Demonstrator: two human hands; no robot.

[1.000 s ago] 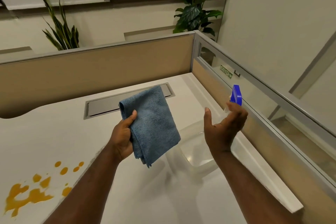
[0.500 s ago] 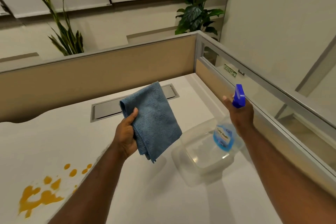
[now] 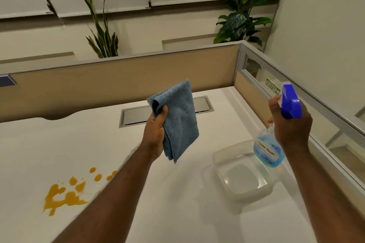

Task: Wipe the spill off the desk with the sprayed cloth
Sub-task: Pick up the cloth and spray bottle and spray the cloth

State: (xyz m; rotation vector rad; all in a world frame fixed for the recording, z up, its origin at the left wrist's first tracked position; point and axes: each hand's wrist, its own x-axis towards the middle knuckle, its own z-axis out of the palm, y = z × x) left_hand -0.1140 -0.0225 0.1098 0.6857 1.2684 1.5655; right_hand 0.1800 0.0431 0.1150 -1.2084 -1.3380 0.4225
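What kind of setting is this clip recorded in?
Most likely an office cubicle: a white desk with a metal cable hatch, tan partition panels on two sides, and potted plants beyond them.

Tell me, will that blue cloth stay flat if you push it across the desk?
Probably not. The cloth droops in folds from the left hand, so it looks floppy and likely bunches when pushed. It seems light, held up by a loose pinch.

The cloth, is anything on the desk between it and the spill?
Nothing visible. The cloth hangs in the left hand above bare desk; the spill lies lower left, partly behind the left forearm. The tub sits off to the right.
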